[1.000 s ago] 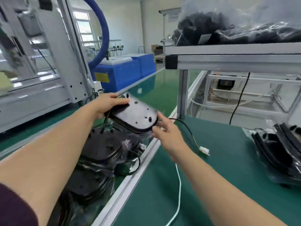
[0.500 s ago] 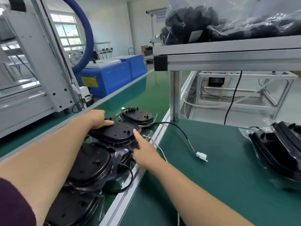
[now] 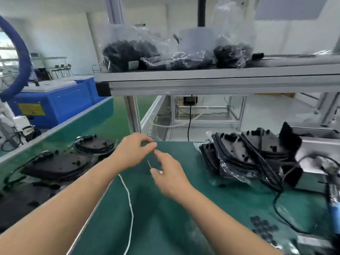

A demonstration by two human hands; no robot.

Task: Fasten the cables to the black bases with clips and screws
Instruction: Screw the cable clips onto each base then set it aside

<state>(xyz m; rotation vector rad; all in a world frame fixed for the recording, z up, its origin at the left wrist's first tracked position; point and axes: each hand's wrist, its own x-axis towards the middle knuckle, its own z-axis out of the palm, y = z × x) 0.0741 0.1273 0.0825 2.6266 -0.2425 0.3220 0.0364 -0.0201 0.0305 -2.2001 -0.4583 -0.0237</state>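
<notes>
Both hands meet above the middle of the green tabletop (image 3: 165, 227), close together but with a small gap between them; the left hand (image 3: 131, 150) has its fingers curled and the thumb and forefinger tips drawn together in a ring, though motion blur makes it impossible to tell whether anything is held there; the right hand (image 3: 168, 174) sits just below and to the right of it, thumb and fingers closed in a pinch on a thin, pale cable (image 3: 149, 163) that rises from the thumb towards the left hand.

A white cord (image 3: 129, 203) trails from beneath the left wrist down the tabletop towards the near edge; whether it joins the pinched cable cannot be told.

The black bases (image 3: 60, 165) lie flat in a row on the green belt to the left, beyond a metal rail, with dark leads looped round them; a stack of black bases (image 3: 239, 155) in clear plastic leans on the right side of the tabletop, well apart from the hands; small black pieces (image 3: 263, 229) are scattered near the lower right corner.

Above, a metal shelf (image 3: 202, 78) carries clear bags (image 3: 128, 52) of black parts; a blue machine (image 3: 60, 105) stands at far left.
</notes>
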